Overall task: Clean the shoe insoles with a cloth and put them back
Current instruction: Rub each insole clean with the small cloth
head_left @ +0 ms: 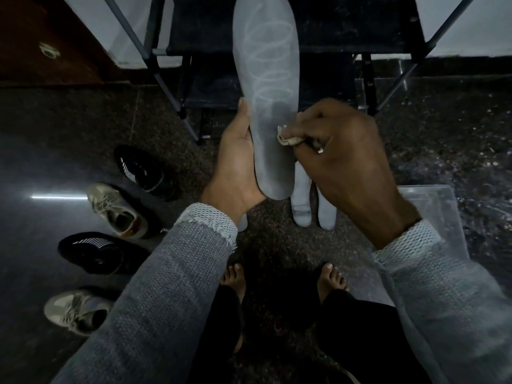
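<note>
Insole (266, 87), grey, held upright above floor, heel end cupped in left hand (235, 164), fingers curled behind one edge. Right hand (343, 156) pinches small crumpled cloth (289, 138) against insole's lower surface. More insoles (302, 206) lie on floor below; four shoes (116, 209) lined up at left.

Rack (177, 79) legs stand just beyond the fingers (293, 133), blocking fwd reach. Below them, spare insoles (302, 206) lie on the floor (277, 239); bin (432, 206) to their right. Four shoes (116, 209) well left; bare floor betw. shoes & feet.
</note>
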Demonstrator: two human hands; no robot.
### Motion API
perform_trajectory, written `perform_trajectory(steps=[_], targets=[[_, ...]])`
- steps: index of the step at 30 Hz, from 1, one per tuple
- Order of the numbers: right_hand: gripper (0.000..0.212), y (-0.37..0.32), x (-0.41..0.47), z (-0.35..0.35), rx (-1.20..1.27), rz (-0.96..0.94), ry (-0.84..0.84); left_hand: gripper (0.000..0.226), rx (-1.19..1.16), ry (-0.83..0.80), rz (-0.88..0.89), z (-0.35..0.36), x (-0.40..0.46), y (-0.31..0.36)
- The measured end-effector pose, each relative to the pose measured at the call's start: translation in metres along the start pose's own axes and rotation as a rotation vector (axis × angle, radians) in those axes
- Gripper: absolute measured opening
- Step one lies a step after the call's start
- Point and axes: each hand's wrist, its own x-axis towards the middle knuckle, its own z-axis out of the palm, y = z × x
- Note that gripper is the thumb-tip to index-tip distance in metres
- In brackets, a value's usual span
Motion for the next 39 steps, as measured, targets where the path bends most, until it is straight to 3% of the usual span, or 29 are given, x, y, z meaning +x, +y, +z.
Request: perform_trajectory(steps=[5,7,11,14,21,23,28,30,34,37,39], targets=[[0.017,-0.010,0.000,-0.002,0.079,-0.098,-0.365,0.072,-0.238,-0.102,-0.151,-0.006,0.003,0.001],[0.017,-0.009,0.002,-0.006,0.105,-0.079,-0.421,0.073,-0.234,-0.117,-0.146,-0.006,0.004,0.001],[0.015,-0.003,0.001,-0.007,0.064,0.055,-0.168,0.068,-0.154,-0.029,-0.074,0.000,0.005,-0.001],[0.012,-0.005,-0.001,-0.001,0.039,0.077,-0.033,0.071,-0.188,-0.083,-0.072,0.003,0.003,-0.001],[0.018,-0.015,0.001,-0.005,0.136,-0.066,-0.411,0.071,-0.253,-0.082,-0.091,-0.004,0.004,-0.003],[0.020,-0.008,0.002,-0.008,0.102,-0.009,-0.352,0.071,-0.255,-0.118,-0.119,-0.004,0.004,-0.002],[0.013,-0.006,-0.002,0.002,0.029,0.060,-0.010,0.070,-0.213,-0.104,-0.079,0.002,0.002,-0.006],[0.015,-0.011,-0.003,0.007,0.059,0.015,-0.036,0.069,-0.183,-0.103,-0.090,0.002,0.001,-0.008],[0.018,-0.019,-0.003,0.002,0.112,-0.072,-0.297,0.076,-0.197,-0.064,-0.126,0.000,0.001,-0.007],[0.017,-0.013,0.001,-0.005,0.204,-0.003,-0.390,0.072,-0.287,-0.047,-0.112,-0.001,0.003,-0.006],[0.015,-0.009,0.001,-0.007,0.266,0.093,-0.342,0.072,-0.267,-0.087,-0.101,0.000,0.003,-0.005]])
